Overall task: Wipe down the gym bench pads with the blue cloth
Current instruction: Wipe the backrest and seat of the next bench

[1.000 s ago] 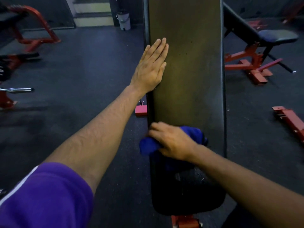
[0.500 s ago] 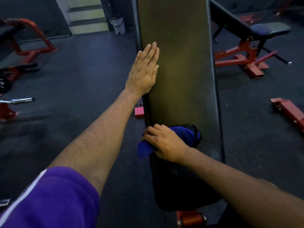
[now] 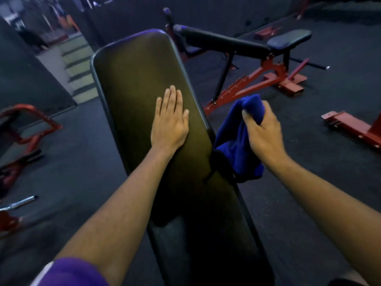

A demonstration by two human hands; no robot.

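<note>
We see the dark gym floor (image 3: 309,182) around us, a red-framed bench (image 3: 247,58) beyond (steps (image 3: 78,65) at far left). The long bench pad (image 3: 144,79) – our surface – carries the left hand (image 3: 169,122), flat, fingers straight. Just off its right edge, the right hand (image 3: 261,129) grips the bunched blue cloth (image 3: 239,141) – dangling.

Blue cloth (image 3: 237,145) beside a dark olive-black bench pad (image 3: 144,79), purple sleeve (image 3: 72,273) with white stripe, red frame (image 3: 268,79) behind.
</note>
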